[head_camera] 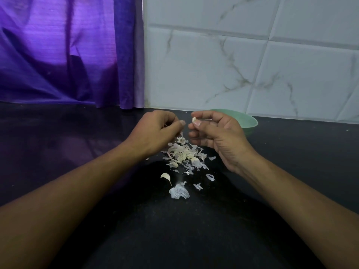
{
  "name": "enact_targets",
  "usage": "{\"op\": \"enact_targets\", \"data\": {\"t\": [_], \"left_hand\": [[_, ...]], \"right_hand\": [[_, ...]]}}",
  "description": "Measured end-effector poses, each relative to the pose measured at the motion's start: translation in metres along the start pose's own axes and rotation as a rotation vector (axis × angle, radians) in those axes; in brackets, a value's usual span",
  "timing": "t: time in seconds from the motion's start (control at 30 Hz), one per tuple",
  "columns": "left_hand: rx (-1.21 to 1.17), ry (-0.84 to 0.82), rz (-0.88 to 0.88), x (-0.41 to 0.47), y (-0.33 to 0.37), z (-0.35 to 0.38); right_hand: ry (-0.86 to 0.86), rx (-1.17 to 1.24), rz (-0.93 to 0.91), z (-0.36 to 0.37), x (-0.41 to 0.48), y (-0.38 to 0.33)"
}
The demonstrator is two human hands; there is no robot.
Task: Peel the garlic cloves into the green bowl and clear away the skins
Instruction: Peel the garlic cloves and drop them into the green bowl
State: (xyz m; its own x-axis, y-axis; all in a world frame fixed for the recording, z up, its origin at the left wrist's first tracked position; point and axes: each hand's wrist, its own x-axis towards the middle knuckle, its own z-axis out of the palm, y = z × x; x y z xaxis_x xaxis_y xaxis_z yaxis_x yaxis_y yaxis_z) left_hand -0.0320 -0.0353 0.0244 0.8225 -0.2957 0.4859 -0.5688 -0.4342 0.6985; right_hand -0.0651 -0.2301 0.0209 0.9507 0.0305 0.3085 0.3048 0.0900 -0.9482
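Peeling under way: the right hand (217, 133) pinches a garlic clove (194, 120) between thumb and fingertips, held above a dark surface (77, 152) and just in front of the green bowl (251, 121), which sits far right against the tiled wall (252, 65). The left hand (155, 131) is just beside it, its grip curled with thumb pressed to forefinger. Whether a scrap of peel is caught there cannot be told.

Beneath both hands lie heaped skins (184, 154), with a loose clove (165, 176) nearer. The clove looks small, light and firm, probably slick once bare, and best held by its sides. The skins are papery and likely to scatter, so they are better swept together than picked up. Open surface lies left and near, with a purple curtain (58, 55) hanging far left.
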Motion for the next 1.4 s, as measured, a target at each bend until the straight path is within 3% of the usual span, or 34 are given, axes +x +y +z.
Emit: {"op": "enact_targets", "data": {"t": [0.5, 0.73, 1.4], "left_hand": [[-0.219, -0.038, -0.005, 0.0, 0.0038, 0.0017], [-0.397, -0.117, -0.11, 0.0015, 0.0031, -0.0002], [-0.165, -0.07, -0.052, -0.0013, 0.0065, -0.0024]], "right_hand": [[0.015, -0.123, -0.035, -0.0015, -0.002, 0.0022], [-0.014, -0.181, -0.085, -0.0022, -0.0009, 0.0018], [0.007, -0.446, -0.23, -0.0023, 0.0022, 0.0019]]}}
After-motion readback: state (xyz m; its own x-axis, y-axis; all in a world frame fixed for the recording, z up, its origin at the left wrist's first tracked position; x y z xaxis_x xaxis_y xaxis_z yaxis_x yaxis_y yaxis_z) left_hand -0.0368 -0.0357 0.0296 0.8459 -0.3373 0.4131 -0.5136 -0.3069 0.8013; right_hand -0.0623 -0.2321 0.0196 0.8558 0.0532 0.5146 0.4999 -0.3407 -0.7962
